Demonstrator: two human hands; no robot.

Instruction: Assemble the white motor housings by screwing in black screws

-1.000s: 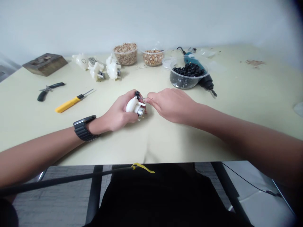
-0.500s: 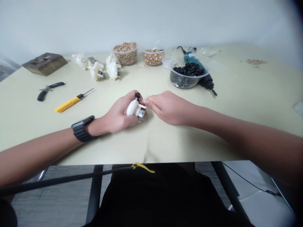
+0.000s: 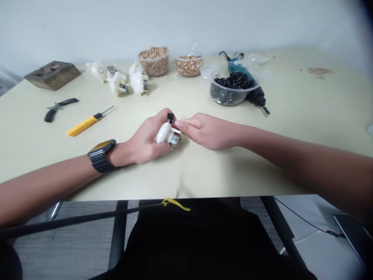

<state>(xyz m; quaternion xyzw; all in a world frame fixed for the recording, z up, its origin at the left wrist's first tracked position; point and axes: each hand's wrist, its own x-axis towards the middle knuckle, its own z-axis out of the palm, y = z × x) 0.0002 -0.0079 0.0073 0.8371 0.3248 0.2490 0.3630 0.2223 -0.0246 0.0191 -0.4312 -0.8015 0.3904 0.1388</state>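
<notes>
My left hand [image 3: 150, 138] is wrapped round a white plastic housing [image 3: 163, 134] with a silver motor [image 3: 175, 139] on its near right side. A small black part [image 3: 170, 117] sticks up from the top of the housing, beside my left fingers. From the right, my right hand [image 3: 208, 130] meets it, thumb and forefinger pinched together right beside the black part. Whatever lies in that pinch is too small and covered to name. Both hands are above the table, near its middle.
Behind stand tubs of tan pieces [image 3: 154, 66], orange-brown pieces [image 3: 189, 67] and black parts [image 3: 230, 95], with a teal power tool [image 3: 256, 97]. At left lie several white housings [image 3: 118, 83], a yellow-handled screwdriver [image 3: 83, 126], pliers [image 3: 61, 105] and a brown block [image 3: 52, 76].
My right fingertips remain at the black part, and the thin pin that showed by them is now hidden. The view has shifted slightly; the left hand keeps its hold.
</notes>
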